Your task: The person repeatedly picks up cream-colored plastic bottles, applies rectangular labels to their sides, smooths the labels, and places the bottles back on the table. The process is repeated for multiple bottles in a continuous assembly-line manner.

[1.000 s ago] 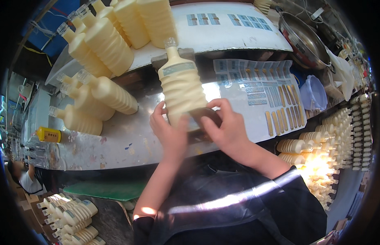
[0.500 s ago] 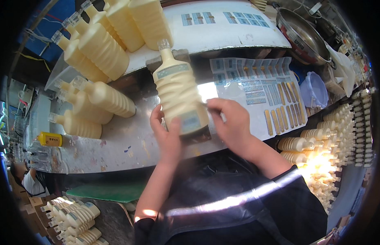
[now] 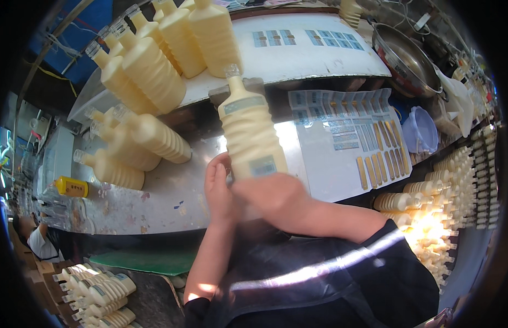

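A cream plastic bottle with ribbed sides and a clear cap lies tilted in front of me, its neck on a dark block. It bears a blue-grey label near its base and a label strip at the shoulder. My left hand is closed around the bottle's lower left corner, its thumb hidden. Across the base, just below the lower label, lies my right hand, blurred, with its fingers pointing left and mostly out of sight; whether it holds anything does not show.
Several cream bottles stand at the far left, more on the grey table. Right lies a sheet of gold and blue labels, near a lilac bucket and a pan. A yellow bottle sits left. Another person is far left.
My right hand has moved left and down from the bottle's right side to its base. The left hand stays at the lower left corner. The whole view has shifted slightly.
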